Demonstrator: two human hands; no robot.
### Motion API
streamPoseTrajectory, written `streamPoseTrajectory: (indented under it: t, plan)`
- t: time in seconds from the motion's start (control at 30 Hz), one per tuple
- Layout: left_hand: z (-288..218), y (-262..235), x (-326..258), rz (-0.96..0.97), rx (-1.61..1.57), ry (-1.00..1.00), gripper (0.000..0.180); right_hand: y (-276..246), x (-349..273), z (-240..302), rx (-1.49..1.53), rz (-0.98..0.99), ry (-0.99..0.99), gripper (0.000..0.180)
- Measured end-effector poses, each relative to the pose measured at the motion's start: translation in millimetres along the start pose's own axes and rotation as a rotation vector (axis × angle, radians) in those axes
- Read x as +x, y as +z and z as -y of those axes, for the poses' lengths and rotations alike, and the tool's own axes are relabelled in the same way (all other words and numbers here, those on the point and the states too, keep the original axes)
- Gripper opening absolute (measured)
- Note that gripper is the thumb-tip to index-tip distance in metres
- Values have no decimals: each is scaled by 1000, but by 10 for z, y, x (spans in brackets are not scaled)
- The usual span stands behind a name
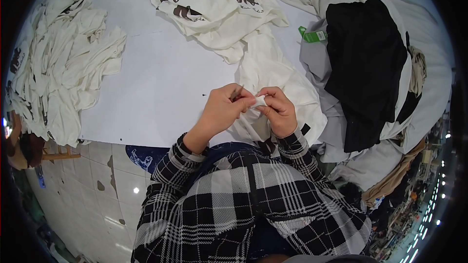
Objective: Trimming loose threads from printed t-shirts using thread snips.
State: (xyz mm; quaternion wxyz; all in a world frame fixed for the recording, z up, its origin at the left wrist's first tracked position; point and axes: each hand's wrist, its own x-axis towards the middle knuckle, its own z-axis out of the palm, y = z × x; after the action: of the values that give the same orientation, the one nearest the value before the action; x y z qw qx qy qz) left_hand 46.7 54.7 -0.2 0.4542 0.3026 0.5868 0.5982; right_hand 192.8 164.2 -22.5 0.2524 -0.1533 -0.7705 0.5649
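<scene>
The left hand (220, 109) pinches a small thin tool (237, 92) against a fold of the cream garment (273, 75), which the right hand (279, 109) grips closed just beside it. The garment trails away from both hands across the white bench (165, 83), with a black garment (365, 68) lying to the right of the hands.

A broad bare stretch of the flat white table top (165, 83) lies open at the centre left of the frame, offering a hand free passage from the near edge toward the far side. A crumpled heap of cream printed garments (58, 63) blocks the left edge, and a second loose pile of cream shirts with dark lettering (209, 5) crowds the upper centre. On the right, a draped black cloth (365, 68) atop grey fabric (317, 68) walls off that side, while a creased cream garment (278, 78) fills the middle right beside both hands.
</scene>
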Motion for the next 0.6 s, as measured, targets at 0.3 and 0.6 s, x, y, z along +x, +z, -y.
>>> streamPoseTrajectory:
  t: [0.3,0.6]
  plan:
    - [-32,43,-21,0,-159,-33,11,-21,1,-19,103,7,36,14]
    - [67,-51,17,-74,-445,-155,12,0,42,42,398,12,140,11]
